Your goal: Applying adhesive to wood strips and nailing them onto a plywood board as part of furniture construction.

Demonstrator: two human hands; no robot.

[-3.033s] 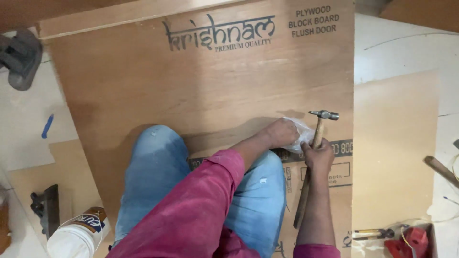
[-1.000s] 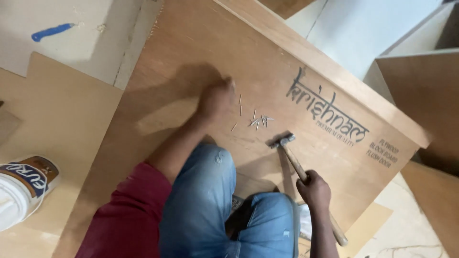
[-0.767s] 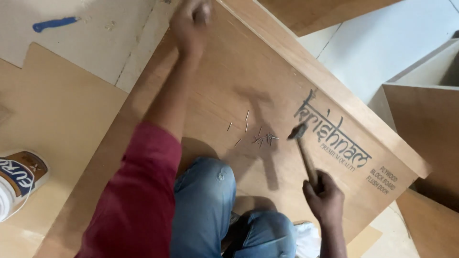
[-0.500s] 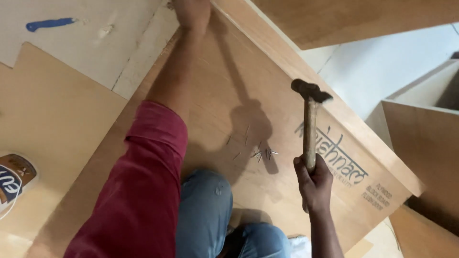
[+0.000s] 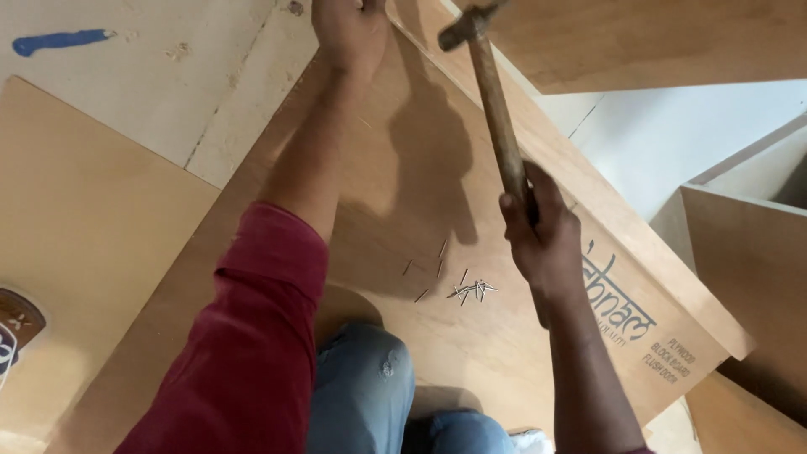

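My right hand (image 5: pixel 545 240) grips the wooden handle of a hammer (image 5: pixel 494 109), raised with its metal head near the top of the view. My left hand (image 5: pixel 349 32) reaches far forward and presses on the far edge of a large brown plywood board (image 5: pixel 403 168); whether it pinches a nail is hidden. Several small loose nails (image 5: pixel 458 284) lie scattered on the board between my arms. My knee in blue jeans (image 5: pixel 366 387) rests on the board's near part.
A second plywood sheet (image 5: pixel 76 235) lies at the left, with a glue container (image 5: pixel 13 332) at its left edge. A blue mark (image 5: pixel 59 39) shows on the pale floor. More wooden panels (image 5: pixel 748 252) stand at the right and top.
My left arm has stretched forward to the board's far edge. The hammer has swung up from near the nails to a raised position, and the view has moved closer.
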